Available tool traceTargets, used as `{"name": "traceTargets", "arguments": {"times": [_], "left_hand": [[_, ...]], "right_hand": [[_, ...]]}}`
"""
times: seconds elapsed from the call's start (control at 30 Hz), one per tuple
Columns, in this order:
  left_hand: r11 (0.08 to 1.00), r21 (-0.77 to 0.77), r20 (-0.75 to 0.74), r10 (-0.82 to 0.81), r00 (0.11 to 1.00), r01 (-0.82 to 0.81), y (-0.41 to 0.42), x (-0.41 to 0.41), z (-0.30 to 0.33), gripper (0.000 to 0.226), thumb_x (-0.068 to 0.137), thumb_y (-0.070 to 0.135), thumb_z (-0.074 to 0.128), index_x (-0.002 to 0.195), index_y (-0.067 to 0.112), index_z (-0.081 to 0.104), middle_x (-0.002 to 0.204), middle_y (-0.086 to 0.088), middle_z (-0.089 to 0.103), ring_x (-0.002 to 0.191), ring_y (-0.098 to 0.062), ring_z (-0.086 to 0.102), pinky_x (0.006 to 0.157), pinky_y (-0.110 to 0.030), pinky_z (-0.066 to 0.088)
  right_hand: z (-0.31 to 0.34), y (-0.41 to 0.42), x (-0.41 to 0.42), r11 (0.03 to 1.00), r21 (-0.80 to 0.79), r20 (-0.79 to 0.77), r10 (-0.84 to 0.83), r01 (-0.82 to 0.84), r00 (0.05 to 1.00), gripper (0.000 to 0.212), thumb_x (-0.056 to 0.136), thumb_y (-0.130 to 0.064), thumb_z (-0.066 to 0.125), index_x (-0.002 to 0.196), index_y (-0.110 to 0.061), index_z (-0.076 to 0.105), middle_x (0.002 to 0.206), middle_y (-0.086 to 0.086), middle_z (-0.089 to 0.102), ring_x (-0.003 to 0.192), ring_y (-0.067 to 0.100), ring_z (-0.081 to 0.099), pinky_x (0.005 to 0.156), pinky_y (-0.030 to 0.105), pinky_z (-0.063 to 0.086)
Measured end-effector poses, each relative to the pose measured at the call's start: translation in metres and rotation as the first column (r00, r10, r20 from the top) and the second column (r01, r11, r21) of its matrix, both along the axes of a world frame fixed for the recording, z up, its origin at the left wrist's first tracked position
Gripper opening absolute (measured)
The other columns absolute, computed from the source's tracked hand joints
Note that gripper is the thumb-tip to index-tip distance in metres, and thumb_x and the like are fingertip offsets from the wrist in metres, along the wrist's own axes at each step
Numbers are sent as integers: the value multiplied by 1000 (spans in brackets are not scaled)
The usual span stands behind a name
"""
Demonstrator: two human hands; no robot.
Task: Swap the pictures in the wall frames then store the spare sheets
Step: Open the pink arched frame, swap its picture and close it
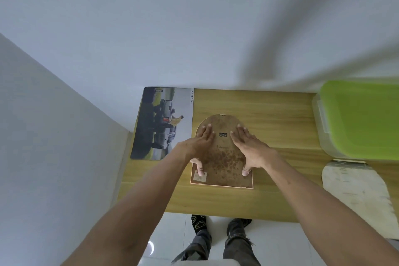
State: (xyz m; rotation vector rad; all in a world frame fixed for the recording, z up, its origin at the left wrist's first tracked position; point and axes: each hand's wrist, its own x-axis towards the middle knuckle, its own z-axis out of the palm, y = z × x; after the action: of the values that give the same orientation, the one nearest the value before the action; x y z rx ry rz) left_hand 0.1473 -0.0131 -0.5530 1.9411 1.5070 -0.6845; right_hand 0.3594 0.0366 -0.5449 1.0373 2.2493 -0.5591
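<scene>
Arched brown fibreboard-backed picture frame point(222, 153) lay face-down mid light-wood bench point(280, 114), hanger up, probably so the backing could be reseated or lifted. Left hand point(199, 146) and right hand point(251, 148) pressed flat on it, fingers point(241, 134) spread wide, gripping nothing, thumbs at the lower edge. Car poster sheet point(162, 123) lay just left; arched white sheet point(356, 190) and green-lidded clear plastic box point(362, 119) sat right.
</scene>
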Motion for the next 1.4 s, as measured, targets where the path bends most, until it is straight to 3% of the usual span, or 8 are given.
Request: {"name": "traceTargets", "arguments": {"times": [0.13,0.27,0.47,0.63,0.8,0.93,1.07,1.4], "left_hand": [[997,64,63,29,998,-33,-2,-6,-4,152,53,40,93,152,9,-19,155,-10,-35,144,-27,-27,119,-49,19],[983,184,11,4,1000,-6,-2,-3,-2,157,51,46,92,149,3,-24,151,-22,-37,137,-34,-37,117,-48,-11],[992,11,177,118,977,-122,-6,-23,1,170,43,57,91,138,17,-44,136,-8,-59,134,-29,-43,118,-50,2],[999,42,121,3,993,-8,-6,-33,-10,175,35,62,91,137,22,-46,135,-7,-61,131,-29,-47,118,-55,0],[993,96,21,-65,998,63,-6,-28,-7,171,39,60,90,144,11,-36,144,-16,-49,136,-32,-40,116,-48,-5],[978,155,-97,-123,988,137,-5,-17,-6,151,57,50,87,148,-1,-21,152,-30,-30,143,-41,-25,122,-49,6],[953,240,-103,-163,981,183,-5,-13,-5,122,78,36,76,149,-7,-14,154,-33,-22,144,-43,-20,122,-46,2],[952,183,-125,-226,966,246,7,-12,-17,144,64,46,84,148,-2,-22,153,-26,-31,144,-38,-26,122,-47,-2]], "right_hand": [[2,-2,-2,999,30,-19,-9,9,1000,149,61,-36,92,154,-15,-22,158,16,-32,149,32,-20,123,38,5],[2,-5,-3,998,54,-1,12,-12,1000,147,64,-36,91,153,-13,-24,157,18,-33,148,33,-22,122,39,0],[1,-9,-10,1000,28,22,-6,5,1000,146,67,-29,90,150,-10,-30,153,20,-39,145,36,-29,123,44,-1],[2,-4,-6,998,-59,17,12,-11,1000,151,64,-49,88,149,-12,-32,150,17,-44,142,34,-35,119,43,-9],[-1,-11,-15,995,86,50,44,-49,998,154,57,-64,85,153,-6,-20,155,30,-29,147,44,-20,122,46,-3],[6,-7,-20,994,112,31,-2,-1,1000,154,55,-65,85,155,-14,-20,161,25,-18,151,39,-10,124,44,3],[2,-1,-37,985,154,66,72,-81,995,165,49,-62,89,149,-13,-32,155,14,-38,147,34,-27,124,45,-5],[-12,16,-30,997,-1,-43,82,-82,996,168,45,-57,92,149,-16,-32,148,-1,-47,144,23,-34,120,38,-13]]}}
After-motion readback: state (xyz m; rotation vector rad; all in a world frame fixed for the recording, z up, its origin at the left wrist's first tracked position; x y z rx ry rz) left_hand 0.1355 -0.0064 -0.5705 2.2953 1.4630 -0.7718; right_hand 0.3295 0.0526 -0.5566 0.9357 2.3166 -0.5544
